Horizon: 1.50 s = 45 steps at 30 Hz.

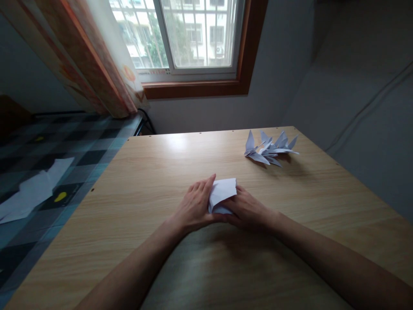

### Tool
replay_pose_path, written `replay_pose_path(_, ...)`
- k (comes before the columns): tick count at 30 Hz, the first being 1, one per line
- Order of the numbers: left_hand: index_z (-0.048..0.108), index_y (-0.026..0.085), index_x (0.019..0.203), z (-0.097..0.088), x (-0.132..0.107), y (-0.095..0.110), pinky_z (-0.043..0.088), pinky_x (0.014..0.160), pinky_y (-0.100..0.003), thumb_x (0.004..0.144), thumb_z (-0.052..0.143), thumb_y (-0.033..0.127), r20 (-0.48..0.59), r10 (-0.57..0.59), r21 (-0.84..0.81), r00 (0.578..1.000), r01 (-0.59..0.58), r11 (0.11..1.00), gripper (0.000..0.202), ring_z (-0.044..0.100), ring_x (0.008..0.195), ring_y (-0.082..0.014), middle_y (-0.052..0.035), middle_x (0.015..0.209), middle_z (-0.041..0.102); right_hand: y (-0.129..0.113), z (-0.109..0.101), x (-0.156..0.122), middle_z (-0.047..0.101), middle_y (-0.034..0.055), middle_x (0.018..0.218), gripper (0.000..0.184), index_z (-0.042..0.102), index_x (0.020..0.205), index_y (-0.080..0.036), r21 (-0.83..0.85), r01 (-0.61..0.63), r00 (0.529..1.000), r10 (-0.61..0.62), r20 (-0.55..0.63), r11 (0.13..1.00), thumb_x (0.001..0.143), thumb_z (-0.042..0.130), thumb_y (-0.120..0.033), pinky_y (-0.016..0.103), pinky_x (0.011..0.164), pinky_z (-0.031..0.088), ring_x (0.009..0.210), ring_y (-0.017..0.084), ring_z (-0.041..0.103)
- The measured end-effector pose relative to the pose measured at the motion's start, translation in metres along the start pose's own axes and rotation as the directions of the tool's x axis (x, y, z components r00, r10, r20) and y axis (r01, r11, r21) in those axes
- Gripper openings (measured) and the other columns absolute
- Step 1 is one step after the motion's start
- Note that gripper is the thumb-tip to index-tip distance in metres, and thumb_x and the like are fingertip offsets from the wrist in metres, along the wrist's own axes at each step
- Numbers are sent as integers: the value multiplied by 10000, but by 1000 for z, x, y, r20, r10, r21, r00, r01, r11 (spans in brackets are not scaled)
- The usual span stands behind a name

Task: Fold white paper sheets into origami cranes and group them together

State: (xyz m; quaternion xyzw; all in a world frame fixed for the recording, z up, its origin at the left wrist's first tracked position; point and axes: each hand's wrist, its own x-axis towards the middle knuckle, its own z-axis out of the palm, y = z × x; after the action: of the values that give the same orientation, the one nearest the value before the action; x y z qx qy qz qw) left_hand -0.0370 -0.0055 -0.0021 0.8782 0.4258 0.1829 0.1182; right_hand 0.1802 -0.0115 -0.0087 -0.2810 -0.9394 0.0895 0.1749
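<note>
A small folded sheet of white paper (225, 189) is between my two hands, over the middle of the wooden table (155, 172). My left hand (198, 202) grips its left side, thumb along the lower edge and fingers behind. From the right, my right hand (248, 206) holds the paper, with some fingers tucked under its raised upper flap. That flap hides the right fingertips. Both thumbs come close together at the near edge of the paper.
Several folded white paper cranes (271, 148) sit clustered at the table's far right. Left of the table, loose white paper sheets (35, 189) lie on a checkered bed cover (93, 157). A curtain (97, 56) hangs beside the barred window (200, 34).
</note>
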Motion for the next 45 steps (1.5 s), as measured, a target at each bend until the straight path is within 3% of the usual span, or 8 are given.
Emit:
replay_pose_path(9,150,124,1524,-3,-1,1,379,1002,-537,773,564,730,-9,-33,11,999,33,999,1050,486,1196,-375,-218,1351,506,-1,3,-1,633,175,1213,332,591,1185,-144,31,61,983,-54,-178,998,912,560,-331,479,976,449,1150,309,553)
replay_pose_path(16,87,160,1536,-1,-3,-2,389,1001,-546,708,567,798,-130,86,32,988,-82,996,1150,462,1230,-386,-233,1415,426,-3,0,-7,600,187,1199,384,542,1233,-137,50,0,991,7,-133,999,922,557,-361,469,940,477,1102,307,545)
replay_pose_path(19,153,207,1515,-3,-5,0,371,1040,-543,718,627,738,-269,315,127,910,-290,948,1069,377,1325,-392,-235,1509,289,-1,1,-7,572,183,1237,441,515,1281,-141,52,-17,993,23,-113,998,900,589,-352,487,964,468,1122,315,530)
replay_pose_path(21,334,253,1425,-5,-6,3,358,1066,-542,765,690,585,-292,473,205,831,-429,880,819,341,1361,-378,-194,1550,227,-1,2,-8,545,176,1287,482,483,1326,-154,72,-15,992,23,-121,997,896,595,-342,492,990,458,1168,315,512)
replay_pose_path(23,498,256,1253,-7,-7,6,345,1088,-544,797,686,390,-245,549,256,799,-493,832,511,323,1382,-358,-146,1566,230,0,2,-9,524,175,1328,486,471,1342,-162,94,-5,990,18,-141,996,903,590,-331,485,1014,448,1219,310,490)
replay_pose_path(27,595,190,1057,-8,-7,8,351,1091,-556,805,622,241,-181,534,368,826,-447,815,258,332,1380,-362,-163,1495,375,0,-4,-13,572,169,1278,360,564,1236,-159,124,-35,992,49,-113,992,897,598,-276,457,995,468,1196,297,521)
replay_pose_path(35,633,151,1033,-6,-5,16,365,1124,-503,875,608,224,-141,549,582,824,-379,719,176,424,1335,-334,-116,1369,538,4,-4,-18,666,126,1133,264,639,1151,-185,168,-55,994,70,-86,984,901,590,-253,386,899,517,1031,242,621)
replay_pose_path(45,628,143,945,-4,-1,3,487,1017,-507,896,504,163,-84,385,252,919,-354,901,134,556,1220,-314,-185,1362,521,1,-7,-20,663,111,889,173,688,860,-163,6,-109,967,107,-230,994,902,581,-292,359,738,504,840,235,598)
